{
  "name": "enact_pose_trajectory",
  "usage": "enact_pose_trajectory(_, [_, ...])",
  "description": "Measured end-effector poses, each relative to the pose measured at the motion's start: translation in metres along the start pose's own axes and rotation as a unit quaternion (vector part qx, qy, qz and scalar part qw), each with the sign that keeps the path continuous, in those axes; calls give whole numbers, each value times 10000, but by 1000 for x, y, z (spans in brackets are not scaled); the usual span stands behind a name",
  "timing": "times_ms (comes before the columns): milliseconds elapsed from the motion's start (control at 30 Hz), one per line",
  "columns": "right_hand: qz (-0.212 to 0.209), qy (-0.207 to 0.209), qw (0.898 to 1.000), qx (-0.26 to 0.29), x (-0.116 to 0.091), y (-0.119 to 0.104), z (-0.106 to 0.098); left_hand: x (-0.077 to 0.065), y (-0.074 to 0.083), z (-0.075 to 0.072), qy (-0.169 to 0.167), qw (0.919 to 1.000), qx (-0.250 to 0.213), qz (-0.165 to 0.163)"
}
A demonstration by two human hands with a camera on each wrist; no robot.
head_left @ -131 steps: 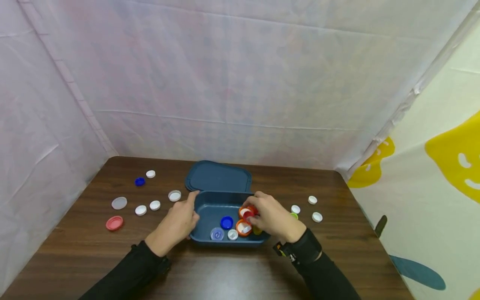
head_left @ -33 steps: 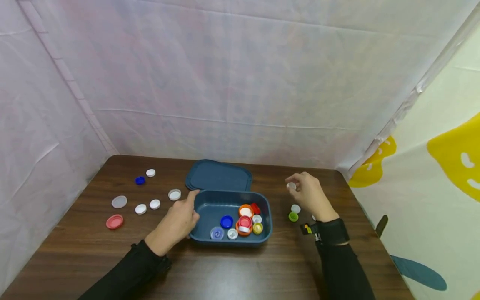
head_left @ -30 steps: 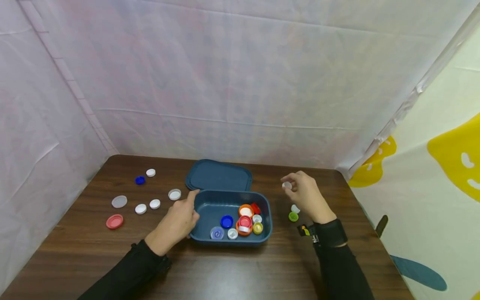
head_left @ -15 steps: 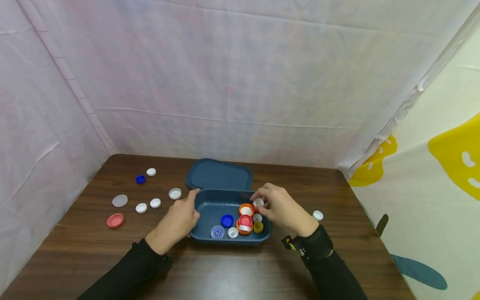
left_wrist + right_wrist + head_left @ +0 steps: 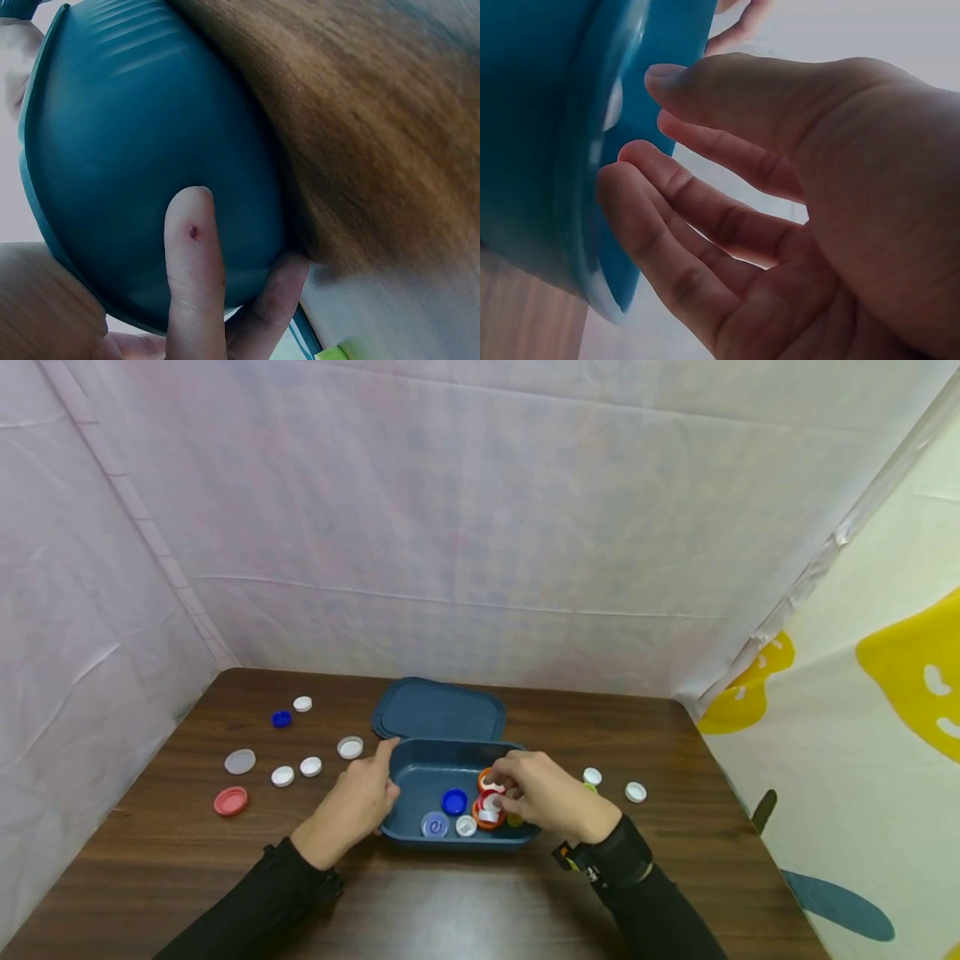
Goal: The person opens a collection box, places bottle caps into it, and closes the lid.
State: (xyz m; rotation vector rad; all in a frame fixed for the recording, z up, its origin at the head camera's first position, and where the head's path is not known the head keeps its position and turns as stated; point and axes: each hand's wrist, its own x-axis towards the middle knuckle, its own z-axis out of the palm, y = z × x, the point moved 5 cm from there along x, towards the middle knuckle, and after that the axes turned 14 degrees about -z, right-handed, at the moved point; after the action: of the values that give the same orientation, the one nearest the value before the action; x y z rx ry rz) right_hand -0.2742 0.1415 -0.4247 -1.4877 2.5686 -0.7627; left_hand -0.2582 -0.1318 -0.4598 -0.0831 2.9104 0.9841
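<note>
My left hand (image 5: 351,810) holds the left end of a dark blue plastic box (image 5: 416,777), its index finger along the rim. In the left wrist view, straight fingers (image 5: 193,255) lie against the outer wall. My right hand (image 5: 543,793) is over the box's right end, fingertips just above the bottle caps. A white bottle cap (image 5: 492,803) shows right at those fingertips, over a red cap. The right wrist view has thumb and fingers apart with nothing between them. Blue (image 5: 453,802), lilac (image 5: 435,824) and white (image 5: 466,826) caps lie along the box's front.
Behind the box lies its dark blue lid (image 5: 438,710). Several white caps, a blue cap (image 5: 281,718) and a coral-red cap (image 5: 230,801) are scattered at left. Two white caps (image 5: 635,792) and a partly hidden green cap (image 5: 591,788) lie at right. Pale fabric (image 5: 450,527) hangs behind the table.
My right hand has brought a white cap from the table's right side leftward into the box, and its fingers have let it go. My left hand has stayed on the box.
</note>
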Motion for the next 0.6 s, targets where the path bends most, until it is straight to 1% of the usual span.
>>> enact_pose_trajectory(200, [114, 141, 9998, -130, 0, 2, -7, 0, -1, 0, 15, 10000, 32, -11])
enact_pose_trajectory(433, [91, 515, 9979, -369, -5, 6, -17, 0, -2, 1, -5, 10000, 5, -42])
enact_pose_trajectory(600, [246, 725, 9959, -486, -10, 11, -26, 1, -1, 1, -1, 10000, -13, -2])
